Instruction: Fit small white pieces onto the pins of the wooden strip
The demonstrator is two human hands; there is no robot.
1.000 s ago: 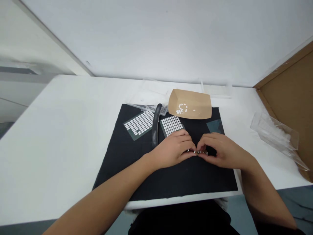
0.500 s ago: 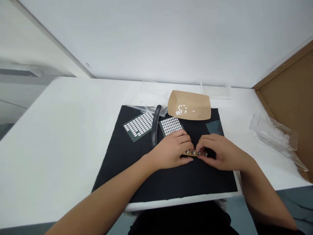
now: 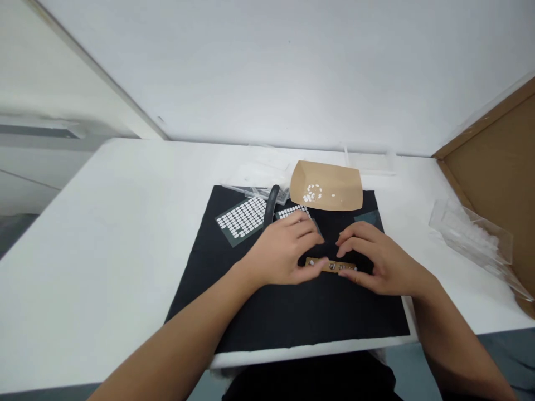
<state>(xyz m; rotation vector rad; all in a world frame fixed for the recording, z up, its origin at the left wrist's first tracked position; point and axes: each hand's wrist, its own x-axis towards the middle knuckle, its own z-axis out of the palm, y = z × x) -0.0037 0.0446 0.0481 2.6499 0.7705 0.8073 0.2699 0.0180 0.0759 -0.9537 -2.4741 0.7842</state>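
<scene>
A narrow brown strip [image 3: 336, 267] with several small shiny metal pieces along it lies on the black mat [image 3: 309, 314]. My left hand [image 3: 288, 249] is over the strip's left part, fingers apart and the thumb across it; I cannot tell whether the thumb touches. At the strip's right end is my right hand [image 3: 374, 259], fingers curved and spread, with its thumb tip at the near edge. Neither hand grips anything. Behind my left hand lie a black curved bar [image 3: 271, 207] and a sheet of white oval stickers [image 3: 244, 218]; a second sticker sheet [image 3: 293, 210] is partly covered by that hand.
A brown paper tray [image 3: 343, 181] holding small white ovals stands at the mat's back edge. Left of it is a clear plastic box [image 3: 284, 195] with small parts. Farther right are a clear container [image 3: 476, 231] and a large cardboard box [image 3: 497, 150].
Both hands have loosened from the strip and their fingers have spread. My left hand has shifted slightly left, uncovering more of the strip. The view has tilted a little.
</scene>
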